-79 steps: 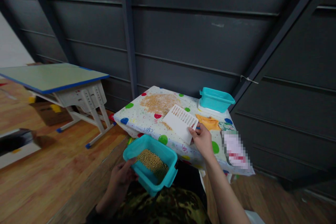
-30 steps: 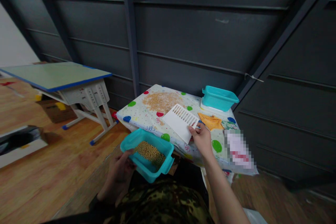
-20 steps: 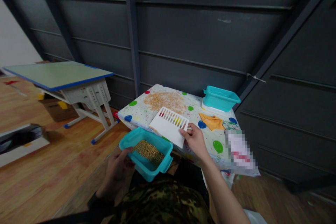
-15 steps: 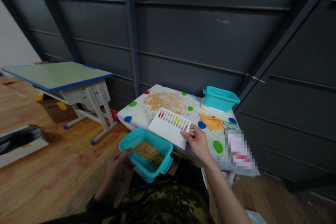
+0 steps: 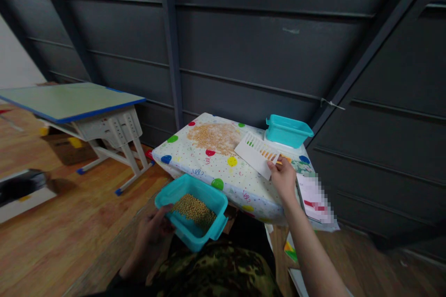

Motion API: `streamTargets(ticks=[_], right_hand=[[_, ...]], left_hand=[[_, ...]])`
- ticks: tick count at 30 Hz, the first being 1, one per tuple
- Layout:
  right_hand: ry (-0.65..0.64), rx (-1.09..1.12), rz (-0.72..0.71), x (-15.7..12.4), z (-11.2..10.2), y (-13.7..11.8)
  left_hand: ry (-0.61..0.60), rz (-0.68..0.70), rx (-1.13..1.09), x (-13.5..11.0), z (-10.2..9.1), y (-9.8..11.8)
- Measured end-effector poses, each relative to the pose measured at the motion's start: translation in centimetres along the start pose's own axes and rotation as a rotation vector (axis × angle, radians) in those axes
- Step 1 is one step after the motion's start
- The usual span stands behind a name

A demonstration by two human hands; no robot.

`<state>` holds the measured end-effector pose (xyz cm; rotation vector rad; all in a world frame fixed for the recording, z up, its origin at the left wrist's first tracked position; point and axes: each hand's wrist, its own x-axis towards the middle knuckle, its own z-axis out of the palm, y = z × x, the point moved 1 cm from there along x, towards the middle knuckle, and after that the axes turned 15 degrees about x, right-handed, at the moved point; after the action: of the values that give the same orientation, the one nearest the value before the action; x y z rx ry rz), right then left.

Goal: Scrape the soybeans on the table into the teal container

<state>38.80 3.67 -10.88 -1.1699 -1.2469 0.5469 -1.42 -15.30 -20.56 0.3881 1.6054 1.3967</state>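
My left hand (image 5: 155, 226) grips the left rim of a turquoise plastic basin (image 5: 219, 204), held below the table's front edge. Soybeans (image 5: 195, 209) lie in a heap on its bottom. With thumb and fingers, my right hand (image 5: 283, 176) pinches the right end of a flat white slotted board (image 5: 253, 157), tilted over the table. Behind its left end, more soybeans and pale grains (image 5: 212, 137) are spread on the patterned tablecloth (image 5: 188, 158). An orange cloth (image 5: 286, 159) shows partly, mostly hidden by the board and my right hand.
A second turquoise basin (image 5: 289, 131) stands on something white at the table's back right. A tablet-like item (image 5: 313, 197), partly blurred out, lies at the right edge. On the left are a green-topped desk (image 5: 73, 100) and an open box (image 5: 26, 195); a dark wall (image 5: 244, 46) rises behind.
My right hand has moved the slotted board right and away from the basin's rim, over the orange cloth. The basin in my left hand has dropped slightly.
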Motion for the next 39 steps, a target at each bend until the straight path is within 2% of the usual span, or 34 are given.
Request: streamTargets(ticks=[3, 6, 11, 18, 24, 31, 39], right_hand=[[-0.012, 0.029, -0.013, -0.8, 0.4, -0.2], [-0.045, 0.056, -0.009, -1.3, 0.9, -0.6], [-0.067, 0.074, 0.001, -1.3, 2.0, -1.0], [-0.17, 0.051, 0.023, -1.0, 3.6, -1.6], [-0.178, 0.095, 0.01, -1.0, 4.7, -1.7], [-0.256, 0.047, -0.06, 0.2, 6.6, -1.1], [-0.285, 0.066, -0.058, 0.4, 7.1, -0.8]], left_hand=[[-0.035, -0.019, 0.017, 0.4, -0.3, -1.0], [0.014, 0.017, -0.008, -0.1, 0.2, -1.5], [0.022, 0.073, -0.016, -1.6, 1.6, -1.1], [-0.014, 0.057, 0.02, -2.3, 1.7, -0.8], [-0.029, 0.073, 0.024, -2.0, 1.9, -1.0], [-0.013, 0.049, 0.002, -1.4, 1.9, -1.5], [-0.013, 0.066, -0.01, -1.5, 1.7, -1.0]])
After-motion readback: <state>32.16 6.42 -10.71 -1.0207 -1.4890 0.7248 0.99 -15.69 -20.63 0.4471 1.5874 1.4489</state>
